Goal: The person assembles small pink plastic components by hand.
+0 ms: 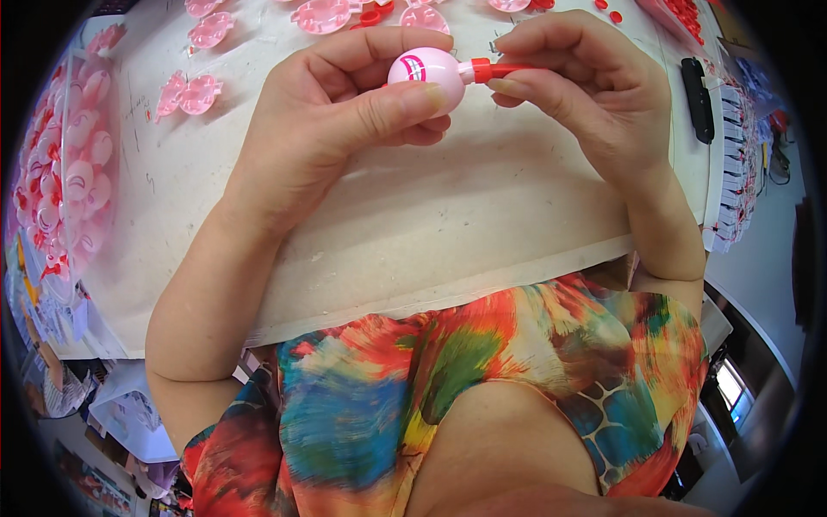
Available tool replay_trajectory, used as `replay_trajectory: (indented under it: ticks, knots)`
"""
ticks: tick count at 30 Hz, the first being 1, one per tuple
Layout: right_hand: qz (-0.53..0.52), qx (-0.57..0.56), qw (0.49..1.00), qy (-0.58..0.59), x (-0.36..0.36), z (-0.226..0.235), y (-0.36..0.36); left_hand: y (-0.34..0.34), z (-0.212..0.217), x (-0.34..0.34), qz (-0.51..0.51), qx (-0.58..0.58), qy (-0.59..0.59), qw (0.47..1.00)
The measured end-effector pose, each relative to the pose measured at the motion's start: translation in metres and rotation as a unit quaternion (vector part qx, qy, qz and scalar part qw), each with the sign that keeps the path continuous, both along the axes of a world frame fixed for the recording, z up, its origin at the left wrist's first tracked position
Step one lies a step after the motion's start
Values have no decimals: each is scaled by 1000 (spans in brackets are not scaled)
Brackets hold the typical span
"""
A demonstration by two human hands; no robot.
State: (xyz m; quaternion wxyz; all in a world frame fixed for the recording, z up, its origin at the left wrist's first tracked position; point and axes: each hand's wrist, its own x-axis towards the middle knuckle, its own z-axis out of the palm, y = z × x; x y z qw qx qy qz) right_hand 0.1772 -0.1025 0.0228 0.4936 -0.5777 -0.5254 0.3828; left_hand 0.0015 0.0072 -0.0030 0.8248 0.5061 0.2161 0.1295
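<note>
Over the far middle of the table, a pink plastic ball (439, 71) with a printed grinning mouth lies between the thumb and fingers of my left hand (332, 112). Its pale neck points right and meets a red collar (481, 71). From the collar a thin red stem (510, 67) runs into the grip of my right hand (599, 86), which pinches it between thumb and fingers. The stem's far end is hidden by those fingers. Ball, collar and stem lie in one line, roughly level.
Open pink half shells (198, 95) lie at the left and along the far side, near small red rings (370, 17). A clear container (82, 155) of pink balls stands far left. At right are a black tool (697, 102), white strips (735, 164) with red wires, and a bag of red parts (682, 21).
</note>
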Motion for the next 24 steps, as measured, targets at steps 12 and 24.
replay_trajectory:
  ticks: [12,24]
  knots:
    - [82,141,948,-273,1,3,4,1,-2,0,-19,26,9,999]
    - [38,43,985,-160,5,1,4,0,-1,1,-31,-46,-16,998]
